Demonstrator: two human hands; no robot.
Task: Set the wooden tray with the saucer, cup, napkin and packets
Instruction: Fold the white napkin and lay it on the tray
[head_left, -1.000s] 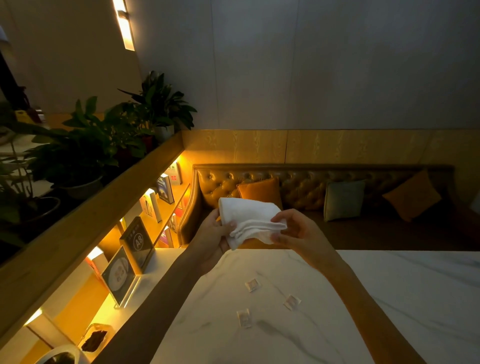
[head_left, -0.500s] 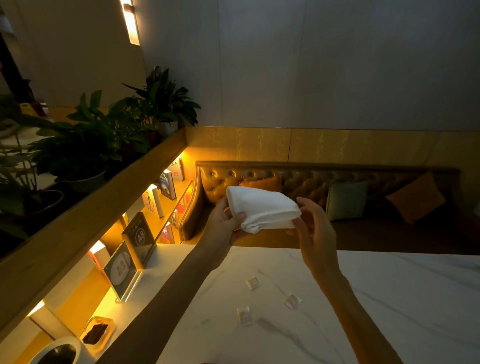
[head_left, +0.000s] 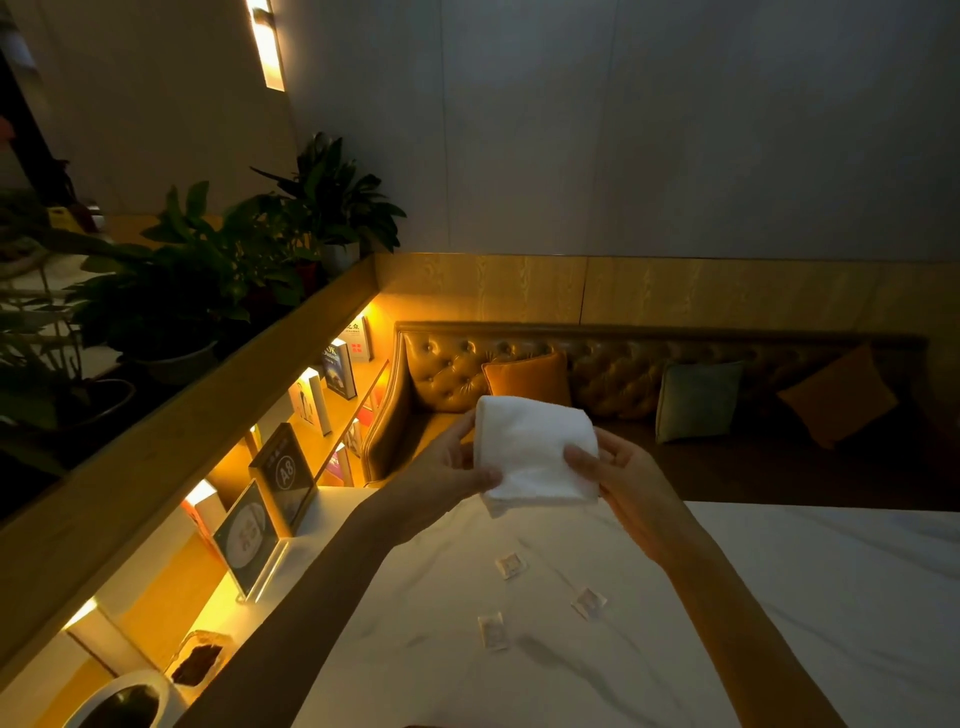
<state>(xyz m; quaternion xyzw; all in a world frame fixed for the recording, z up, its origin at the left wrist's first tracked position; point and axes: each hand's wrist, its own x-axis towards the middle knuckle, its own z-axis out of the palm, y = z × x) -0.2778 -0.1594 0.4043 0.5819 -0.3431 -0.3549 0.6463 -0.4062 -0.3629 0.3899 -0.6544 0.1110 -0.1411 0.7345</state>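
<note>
A person holds a folded white napkin in the air above the far edge of a pale marble-patterned counter, both bare forearms reaching in from the bottom of the head view. The left hand grips the napkin's left edge, thumb pressed over the front of the cloth near its lower corner; the right hand pinches the right edge, thumb on the front and the fingers curled behind it. The napkin is folded into a thick, roughly square pad and is tilted slightly, clear of the counter. Three small packets lie flat on the counter beneath the hands, apart from one another: one near the middle, one to its right and one nearer the camera on the left. Beyond the counter stands a tufted brown sofa with orange and pale green cushions along its back. To the left, a warmly lit shelf carries upright books and a dark sign marked "A8", with potted plants lined along the ledge above. The room is dim apart from the shelf lighting.
</note>
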